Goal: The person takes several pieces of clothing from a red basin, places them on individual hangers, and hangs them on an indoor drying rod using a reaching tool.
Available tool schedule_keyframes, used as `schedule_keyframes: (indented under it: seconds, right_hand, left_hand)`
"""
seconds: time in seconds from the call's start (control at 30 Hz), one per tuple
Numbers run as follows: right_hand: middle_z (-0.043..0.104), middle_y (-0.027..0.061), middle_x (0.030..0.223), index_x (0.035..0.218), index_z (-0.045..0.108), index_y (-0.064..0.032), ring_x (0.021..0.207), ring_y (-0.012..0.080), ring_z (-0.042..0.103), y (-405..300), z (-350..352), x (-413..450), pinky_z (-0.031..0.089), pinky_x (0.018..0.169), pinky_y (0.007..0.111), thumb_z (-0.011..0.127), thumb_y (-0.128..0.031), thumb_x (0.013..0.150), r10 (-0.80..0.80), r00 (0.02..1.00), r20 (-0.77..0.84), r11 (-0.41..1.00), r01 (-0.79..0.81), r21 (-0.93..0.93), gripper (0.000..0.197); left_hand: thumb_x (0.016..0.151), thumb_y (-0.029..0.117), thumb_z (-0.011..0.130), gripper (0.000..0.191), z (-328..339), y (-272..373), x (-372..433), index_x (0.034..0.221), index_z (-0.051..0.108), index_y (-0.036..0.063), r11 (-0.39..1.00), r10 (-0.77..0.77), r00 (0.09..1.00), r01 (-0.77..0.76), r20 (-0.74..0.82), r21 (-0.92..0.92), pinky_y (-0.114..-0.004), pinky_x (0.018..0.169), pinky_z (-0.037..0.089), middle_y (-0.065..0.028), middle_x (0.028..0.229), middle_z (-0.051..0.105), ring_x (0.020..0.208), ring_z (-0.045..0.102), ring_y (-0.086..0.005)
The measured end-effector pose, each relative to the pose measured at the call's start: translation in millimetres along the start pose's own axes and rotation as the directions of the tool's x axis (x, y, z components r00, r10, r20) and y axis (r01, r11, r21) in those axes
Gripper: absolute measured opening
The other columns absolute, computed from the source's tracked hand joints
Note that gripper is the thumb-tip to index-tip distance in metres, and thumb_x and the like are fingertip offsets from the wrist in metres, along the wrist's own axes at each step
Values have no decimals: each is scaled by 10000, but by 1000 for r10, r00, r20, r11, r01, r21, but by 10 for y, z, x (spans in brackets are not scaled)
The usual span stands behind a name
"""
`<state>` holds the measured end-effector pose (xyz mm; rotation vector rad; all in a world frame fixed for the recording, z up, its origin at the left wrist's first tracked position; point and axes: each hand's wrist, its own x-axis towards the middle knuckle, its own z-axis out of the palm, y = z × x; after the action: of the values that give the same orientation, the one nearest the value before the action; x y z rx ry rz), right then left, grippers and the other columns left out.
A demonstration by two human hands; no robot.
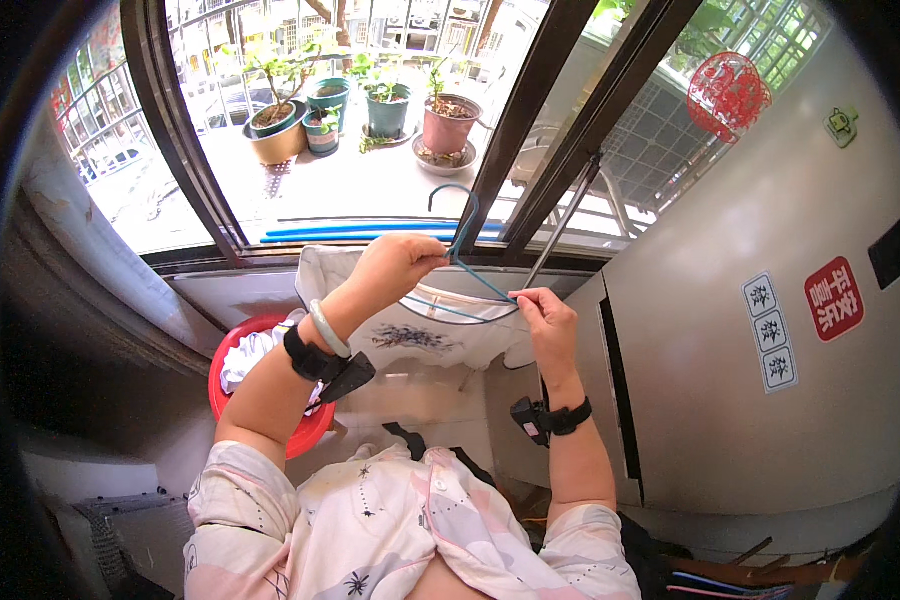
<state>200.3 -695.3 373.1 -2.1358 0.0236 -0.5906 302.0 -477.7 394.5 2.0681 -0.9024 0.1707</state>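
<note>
My left hand [407, 262] pinches a teal clothes hanger [461, 247] at the neck, just below its upright hook. At the hanger's right end, my right hand [549, 319] grips its tip between thumb and fingers. A white garment [412, 341] with a dark printed pattern hangs from the hanger, its neckline open around the lower bar. Whether the right fingers also pinch the cloth, I cannot tell. Below my left forearm, a red basin [221, 401] holds crumpled white laundry [259, 352].
Potted plants [386, 112] stand outside the open window, with blue poles [360, 232] along its sill. A metal pole [566, 221] leans near the dark window frame [529, 120]. A large pale cabinet or appliance [690, 300] with stickers rises at the right; a curtain [105, 277] hangs left.
</note>
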Motion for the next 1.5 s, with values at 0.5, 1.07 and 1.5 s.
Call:
schedule_keyframes:
  seconds: [0.5, 1.07, 1.5]
  right_hand:
    - [634, 160, 950, 1028, 573, 24, 845, 259, 618, 1459, -81, 1132, 480, 745, 331, 583, -145, 811, 99, 969, -225, 993, -110, -40, 276]
    - [572, 149, 812, 938, 515, 14, 720, 300, 559, 1950, -27, 1566, 437, 650, 427, 551, -156, 839, 247, 966, -70, 939, -257, -229, 200]
    - [518, 62, 726, 967, 477, -20, 640, 149, 512, 1092, -69, 496, 423, 592, 282, 505, -136, 861, 35, 999, 5, 999, -35, -6, 159]
  left_hand:
    - [733, 17, 640, 80, 87, -174, 26, 803, 607, -6, 985, -108, 994, 108, 7, -136, -263, 575, 416, -85, 678, 542, 625, 521, -165]
    - [737, 151, 650, 142, 168, -469, 87, 792, 625, 22, 969, -247, 969, 247, -1, 7, -325, 603, 440, -118, 699, 582, 662, 566, -261]
    - [798, 122, 613, 143, 15, -232, 572, 868, 611, -3, 989, -141, 989, 139, -34, -58, -289, 616, 434, -114, 703, 568, 642, 543, -190]
